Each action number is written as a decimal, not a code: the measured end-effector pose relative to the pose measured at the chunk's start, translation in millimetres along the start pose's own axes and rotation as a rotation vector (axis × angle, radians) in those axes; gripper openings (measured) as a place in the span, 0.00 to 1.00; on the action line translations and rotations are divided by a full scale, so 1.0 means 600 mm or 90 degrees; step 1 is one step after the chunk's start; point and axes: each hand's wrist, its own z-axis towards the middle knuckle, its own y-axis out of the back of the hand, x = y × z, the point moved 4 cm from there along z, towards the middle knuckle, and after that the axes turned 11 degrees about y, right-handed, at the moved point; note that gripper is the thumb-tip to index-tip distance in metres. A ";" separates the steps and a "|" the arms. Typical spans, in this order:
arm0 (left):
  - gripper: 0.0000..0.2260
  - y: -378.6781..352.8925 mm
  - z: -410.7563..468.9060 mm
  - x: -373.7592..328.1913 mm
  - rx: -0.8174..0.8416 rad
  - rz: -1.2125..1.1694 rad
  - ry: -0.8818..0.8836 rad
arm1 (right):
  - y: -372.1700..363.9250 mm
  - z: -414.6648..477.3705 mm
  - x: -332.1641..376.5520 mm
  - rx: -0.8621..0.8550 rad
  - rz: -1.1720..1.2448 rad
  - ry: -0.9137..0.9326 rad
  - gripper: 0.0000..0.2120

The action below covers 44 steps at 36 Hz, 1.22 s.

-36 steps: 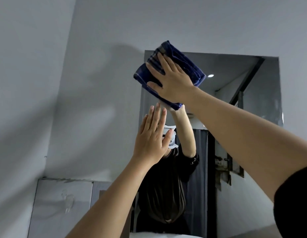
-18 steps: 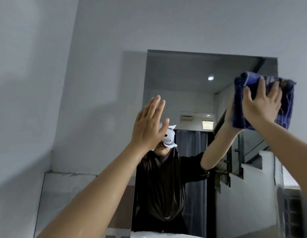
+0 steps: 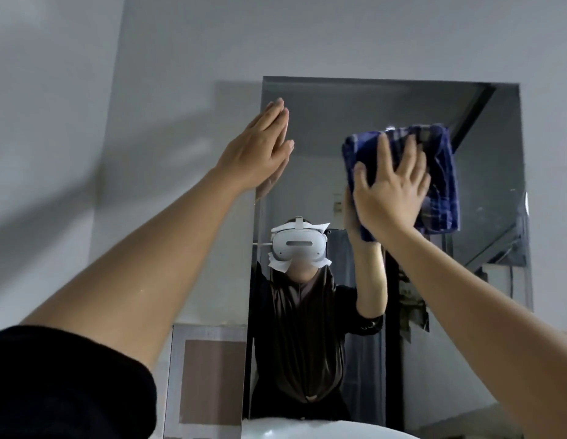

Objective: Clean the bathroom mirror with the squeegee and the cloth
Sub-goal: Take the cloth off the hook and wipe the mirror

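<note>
Here the right hand (image 3: 390, 198), fingers spread, presses the folded blue cloth (image 3: 440, 172) flat against the upper mirror (image 3: 326, 122): the wiping step. The left hand (image 3: 260, 150), flat and empty, braces the mirror's left edge. Next, probably lower passes; no squeegee shows.

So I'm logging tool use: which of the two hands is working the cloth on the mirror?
The right hand, palm spread flat over the blue checked cloth against the mirror. The left hand is bare, resting open at the mirror's left edge.
</note>
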 end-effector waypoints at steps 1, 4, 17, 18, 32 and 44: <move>0.25 0.001 0.000 0.000 0.001 0.002 -0.009 | -0.006 -0.003 0.014 0.009 -0.003 0.021 0.28; 0.26 0.006 0.000 0.001 0.011 0.014 -0.019 | -0.022 -0.016 0.046 0.033 -0.014 0.068 0.28; 0.26 0.009 -0.008 -0.017 0.015 -0.092 0.081 | -0.079 -0.160 0.144 0.170 -0.032 0.385 0.25; 0.27 0.004 -0.014 -0.024 0.008 -0.091 0.100 | -0.077 -0.173 0.132 0.177 -0.042 0.415 0.25; 0.28 -0.077 -0.116 -0.099 0.030 -0.041 0.097 | 0.048 -0.207 -0.192 0.056 -0.091 0.024 0.30; 0.29 -0.060 -0.171 -0.072 0.087 -0.010 0.038 | -0.067 -0.330 0.018 -0.022 0.067 -0.203 0.29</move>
